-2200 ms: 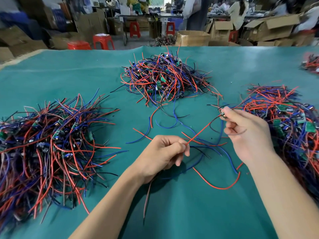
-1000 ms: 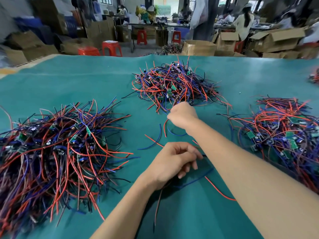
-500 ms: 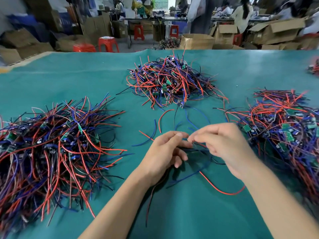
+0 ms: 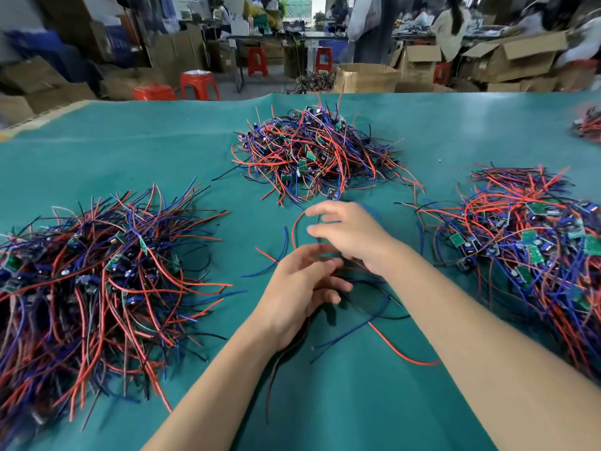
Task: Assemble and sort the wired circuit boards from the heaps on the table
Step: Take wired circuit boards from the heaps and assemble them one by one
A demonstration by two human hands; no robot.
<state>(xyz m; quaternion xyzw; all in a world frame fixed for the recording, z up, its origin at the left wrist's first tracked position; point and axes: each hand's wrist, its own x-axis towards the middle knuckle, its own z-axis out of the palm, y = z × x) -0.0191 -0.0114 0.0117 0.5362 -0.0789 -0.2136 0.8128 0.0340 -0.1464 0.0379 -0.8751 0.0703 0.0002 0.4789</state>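
Nearest the camera, two bare forearms reach in over the teal table cover [image 4: 325, 411], a smooth, slightly wrinkled sheet. The left hand [image 4: 299, 288] rests low on it with fingers loosely curled; a dark wire [image 4: 276, 369] trails back from under the palm, so it seems to have hold of something, though the blur makes the grip hard to confirm. The right hand [image 4: 351, 236] hovers just beyond and above the left, fingers spread and fairly straight, smeared by motion; I cannot tell whether it pinches anything. Around both hands lie loose wires [image 4: 403, 356], thin and flexible, in red, blue and black insulation, curling in slack arcs.

To the left sits a broad heap [image 4: 97, 281] of wired boards, its leads fanned out long. To the right is another heap [image 4: 533, 242], where small green rectangular circuit boards show plainly among the tangle. Farther off, just beyond the hands, a third heap [image 4: 312, 157] is mounded higher, also with green boards. A fourth bit of tangle [image 4: 588, 125] shows at the far right edge.

As a judgement, the work looks mid-course: all heaps are large, only a few pieces lie between them, and which heap is finished stock cannot be told. Behind the table stand red plastic stools [image 4: 198, 84] and open cardboard boxes [image 4: 364, 78]
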